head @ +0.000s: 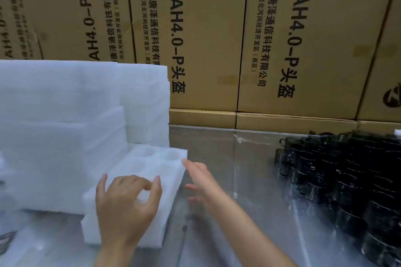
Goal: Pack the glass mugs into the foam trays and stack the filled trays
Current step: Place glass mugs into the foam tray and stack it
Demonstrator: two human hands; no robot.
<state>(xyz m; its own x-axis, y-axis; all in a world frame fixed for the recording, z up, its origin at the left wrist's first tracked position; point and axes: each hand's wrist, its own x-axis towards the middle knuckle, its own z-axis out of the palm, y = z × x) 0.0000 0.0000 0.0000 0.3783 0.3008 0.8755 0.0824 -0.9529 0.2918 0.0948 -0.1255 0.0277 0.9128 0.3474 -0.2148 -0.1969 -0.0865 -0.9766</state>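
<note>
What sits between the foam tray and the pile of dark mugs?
In the head view, only the right hand and bare glossy table lie between the foam tray and the mugs.

cardboard boxes (217, 39) at 12 o'clock, print runs sideways | big: "唐泽AH4.0-P头盔" | smaller: "沧州唐泽通信科技有限公司" | address line looks like "河北河间经济开发区(西区)", kinda blurry | same print on each box

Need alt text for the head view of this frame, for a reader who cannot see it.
A person's left hand rests on an empty white foam tray with round pockets, while the right hand reaches open-fingered toward its far corner. Dark glass mugs crowd the table's right side; more foam and printed cardboard boxes stand behind.
</note>
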